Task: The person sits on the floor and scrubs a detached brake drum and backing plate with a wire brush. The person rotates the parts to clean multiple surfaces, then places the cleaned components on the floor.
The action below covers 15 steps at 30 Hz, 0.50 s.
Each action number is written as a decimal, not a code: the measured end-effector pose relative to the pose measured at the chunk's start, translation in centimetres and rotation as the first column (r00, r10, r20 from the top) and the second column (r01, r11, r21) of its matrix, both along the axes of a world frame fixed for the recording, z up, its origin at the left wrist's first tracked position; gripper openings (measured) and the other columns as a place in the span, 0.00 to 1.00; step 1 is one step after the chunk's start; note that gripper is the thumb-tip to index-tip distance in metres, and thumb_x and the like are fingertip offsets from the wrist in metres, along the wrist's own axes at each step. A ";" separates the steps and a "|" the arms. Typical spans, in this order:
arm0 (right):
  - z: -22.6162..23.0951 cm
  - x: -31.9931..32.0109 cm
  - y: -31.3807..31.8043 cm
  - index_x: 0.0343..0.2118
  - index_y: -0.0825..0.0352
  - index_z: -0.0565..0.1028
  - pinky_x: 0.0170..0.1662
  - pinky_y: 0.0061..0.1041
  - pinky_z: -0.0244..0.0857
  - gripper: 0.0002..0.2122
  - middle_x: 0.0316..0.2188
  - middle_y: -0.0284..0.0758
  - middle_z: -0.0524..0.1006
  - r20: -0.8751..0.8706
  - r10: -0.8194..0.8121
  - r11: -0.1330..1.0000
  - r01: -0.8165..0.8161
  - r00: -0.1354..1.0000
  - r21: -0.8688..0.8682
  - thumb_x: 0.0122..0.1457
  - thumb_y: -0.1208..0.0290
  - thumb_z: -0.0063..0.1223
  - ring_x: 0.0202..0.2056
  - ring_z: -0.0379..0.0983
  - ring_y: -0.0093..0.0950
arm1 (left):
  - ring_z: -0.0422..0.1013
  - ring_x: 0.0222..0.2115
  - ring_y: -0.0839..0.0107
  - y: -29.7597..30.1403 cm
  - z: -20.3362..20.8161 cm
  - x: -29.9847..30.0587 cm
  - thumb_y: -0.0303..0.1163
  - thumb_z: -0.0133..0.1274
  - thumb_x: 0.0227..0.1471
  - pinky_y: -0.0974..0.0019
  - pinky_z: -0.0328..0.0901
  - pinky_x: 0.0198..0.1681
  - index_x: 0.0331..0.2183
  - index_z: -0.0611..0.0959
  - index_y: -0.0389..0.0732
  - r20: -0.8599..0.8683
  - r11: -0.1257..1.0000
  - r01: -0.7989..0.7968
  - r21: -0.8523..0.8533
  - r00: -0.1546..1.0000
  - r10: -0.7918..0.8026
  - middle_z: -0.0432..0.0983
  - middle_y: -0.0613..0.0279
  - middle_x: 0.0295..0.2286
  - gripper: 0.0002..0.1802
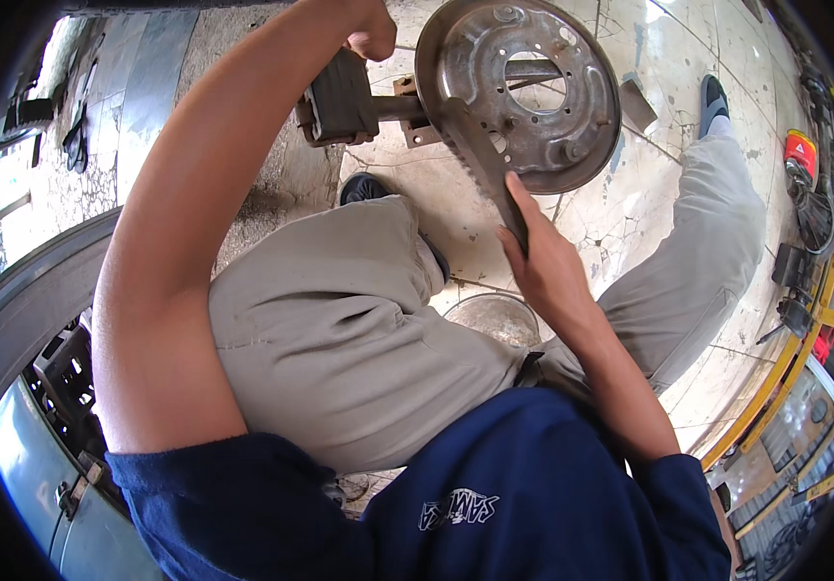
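Currently, brake backing plate point(523, 92) is held up above lap, over tiled floor point(630, 213). Left hand point(370, 34) is closed on block end of axle point(339, 97); right hand point(543, 257) is wrapped round toothed curved bar point(480, 160) laid vs plate face. Fitting/levering stage judged; steady counter-hold needed next.

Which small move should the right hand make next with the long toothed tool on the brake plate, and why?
Probably keep drawing the toothed tool along the plate's edge. The right hand grips its lower end, its blade lies against the rusty brake backing plate, and the left hand steadies the assembly from above.
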State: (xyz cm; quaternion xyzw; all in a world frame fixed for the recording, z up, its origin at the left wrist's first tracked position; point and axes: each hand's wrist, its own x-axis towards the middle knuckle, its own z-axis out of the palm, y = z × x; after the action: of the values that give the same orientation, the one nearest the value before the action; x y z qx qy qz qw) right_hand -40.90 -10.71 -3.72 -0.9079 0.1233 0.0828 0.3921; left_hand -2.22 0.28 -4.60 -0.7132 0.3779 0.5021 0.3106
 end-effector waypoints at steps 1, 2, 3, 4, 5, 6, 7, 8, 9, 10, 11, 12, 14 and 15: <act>0.1 -0.4 0.0 0.68 0.53 0.56 0.39 0.50 0.69 0.30 0.37 0.52 0.77 -0.003 0.002 1.000 -0.002 1.000 -0.008 0.65 0.62 0.50 0.36 0.76 0.54 | 0.72 0.39 0.58 -0.2 0.2 -0.6 0.29 0.44 0.42 0.49 0.65 0.43 0.43 0.82 0.41 -0.026 1.000 -0.003 0.001 1.000 0.003 0.78 0.54 0.42 0.24; 0.3 -0.6 0.2 0.68 0.53 0.56 0.39 0.49 0.69 0.29 0.37 0.52 0.77 -0.003 0.021 1.000 -0.021 1.000 -0.014 0.65 0.62 0.50 0.36 0.76 0.54 | 0.72 0.40 0.58 0.6 -1.7 0.2 0.29 0.43 0.42 0.50 0.65 0.44 0.45 0.80 0.40 -0.098 0.998 0.064 -0.003 0.993 -0.064 0.77 0.54 0.44 0.25; 0.8 1.2 0.8 0.68 0.54 0.56 0.38 0.49 0.69 0.29 0.37 0.52 0.77 -0.001 0.046 0.999 -0.046 0.999 -0.021 0.64 0.62 0.50 0.35 0.76 0.54 | 0.71 0.42 0.59 2.7 -4.9 2.2 0.29 0.43 0.42 0.50 0.65 0.45 0.47 0.79 0.39 -0.160 0.994 0.111 -0.005 0.981 -0.110 0.76 0.54 0.46 0.27; 1.0 3.2 1.2 0.68 0.54 0.56 0.38 0.49 0.69 0.29 0.37 0.52 0.77 0.005 0.066 0.997 -0.065 0.998 -0.032 0.64 0.62 0.50 0.35 0.76 0.54 | 0.71 0.44 0.59 4.3 -7.2 3.9 0.28 0.43 0.42 0.50 0.65 0.46 0.49 0.78 0.39 -0.217 0.987 0.162 -0.013 0.963 -0.161 0.75 0.54 0.48 0.28; 0.8 5.0 1.6 0.68 0.55 0.56 0.38 0.50 0.69 0.30 0.36 0.52 0.77 0.002 0.072 0.996 -0.072 0.997 -0.055 0.64 0.62 0.50 0.36 0.76 0.53 | 0.69 0.47 0.58 4.9 -8.1 4.5 0.28 0.42 0.42 0.52 0.64 0.48 0.51 0.76 0.38 -0.222 0.989 0.120 -0.082 0.966 -0.135 0.73 0.53 0.51 0.30; 0.6 6.3 1.4 0.68 0.55 0.56 0.38 0.50 0.69 0.30 0.36 0.52 0.77 -0.007 0.022 0.998 -0.023 1.000 -0.054 0.64 0.62 0.50 0.36 0.76 0.53 | 0.69 0.47 0.59 3.4 -7.8 4.1 0.28 0.42 0.42 0.52 0.64 0.48 0.51 0.76 0.38 -0.211 0.992 0.116 -0.049 0.970 -0.124 0.73 0.53 0.51 0.30; 0.1 7.5 1.2 0.68 0.55 0.56 0.39 0.50 0.69 0.30 0.36 0.52 0.78 -0.010 -0.027 0.999 0.026 1.000 -0.047 0.64 0.62 0.50 0.36 0.76 0.53 | 0.69 0.47 0.59 1.7 -6.5 3.3 0.28 0.42 0.42 0.52 0.64 0.49 0.51 0.76 0.38 -0.194 0.994 0.111 -0.009 0.975 -0.111 0.72 0.53 0.51 0.31; 0.0 7.9 1.2 0.68 0.55 0.56 0.39 0.50 0.69 0.30 0.36 0.52 0.78 -0.014 -0.074 0.997 0.073 0.997 -0.039 0.64 0.62 0.50 0.36 0.76 0.53 | 0.69 0.47 0.59 0.4 -5.2 2.4 0.28 0.42 0.42 0.52 0.64 0.49 0.52 0.76 0.39 -0.177 0.994 0.104 0.031 0.980 -0.097 0.72 0.52 0.52 0.31; 0.3 7.3 1.5 0.68 0.54 0.55 0.39 0.50 0.69 0.30 0.36 0.52 0.78 -0.028 -0.069 0.997 0.069 0.997 -0.029 0.64 0.62 0.50 0.36 0.76 0.53 | 0.69 0.49 0.59 -0.1 -4.2 1.7 0.28 0.42 0.42 0.53 0.64 0.51 0.53 0.75 0.39 -0.152 0.989 0.100 0.111 0.985 -0.083 0.72 0.52 0.53 0.32; 0.7 6.3 1.7 0.68 0.54 0.55 0.39 0.49 0.69 0.30 0.36 0.52 0.78 -0.039 -0.063 0.998 0.062 0.997 -0.023 0.64 0.62 0.50 0.37 0.76 0.54 | 0.69 0.50 0.58 -0.5 -3.3 1.2 0.28 0.41 0.43 0.53 0.64 0.53 0.55 0.75 0.40 -0.121 0.978 0.091 0.185 0.990 -0.069 0.71 0.53 0.54 0.33; 1.0 5.1 1.7 0.68 0.54 0.55 0.40 0.49 0.69 0.30 0.36 0.53 0.78 -0.051 -0.047 0.999 0.047 0.998 -0.019 0.64 0.62 0.50 0.37 0.76 0.54 | 0.69 0.52 0.58 -0.3 -2.7 0.8 0.28 0.41 0.43 0.54 0.63 0.55 0.56 0.75 0.40 -0.092 0.964 0.071 0.258 0.995 -0.049 0.71 0.53 0.55 0.34; 1.1 3.7 1.6 0.68 0.54 0.55 0.40 0.49 0.69 0.30 0.36 0.53 0.78 -0.063 -0.035 0.999 0.035 0.997 0.000 0.64 0.63 0.50 0.37 0.76 0.54 | 0.68 0.53 0.59 0.7 -2.0 0.4 0.30 0.41 0.47 0.55 0.62 0.57 0.57 0.75 0.41 -0.104 0.992 -0.070 0.103 0.991 0.081 0.71 0.53 0.56 0.33; 1.2 0.7 0.9 0.68 0.54 0.55 0.40 0.48 0.69 0.30 0.37 0.53 0.78 -0.087 -0.012 0.999 0.016 0.996 0.038 0.64 0.63 0.51 0.37 0.76 0.54 | 0.67 0.56 0.59 3.1 -0.1 -0.8 0.34 0.43 0.54 0.57 0.61 0.60 0.59 0.74 0.43 -0.186 0.916 -0.350 -0.197 0.930 0.316 0.71 0.53 0.57 0.30; 0.8 0.3 0.7 0.68 0.54 0.55 0.40 0.49 0.69 0.30 0.38 0.54 0.78 -0.070 -0.005 0.999 0.008 0.998 0.031 0.64 0.64 0.51 0.37 0.76 0.54 | 0.70 0.53 0.58 2.8 0.5 -1.5 0.33 0.43 0.53 0.56 0.66 0.54 0.61 0.70 0.47 -0.106 0.952 -0.280 -0.125 0.957 0.268 0.70 0.53 0.58 0.32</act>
State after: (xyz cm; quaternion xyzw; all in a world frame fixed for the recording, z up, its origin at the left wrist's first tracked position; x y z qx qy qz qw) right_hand -40.65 -10.02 -2.88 -0.8977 0.1386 0.1152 0.4020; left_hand -3.68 3.09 -4.07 -0.7558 0.3225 0.5438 0.1704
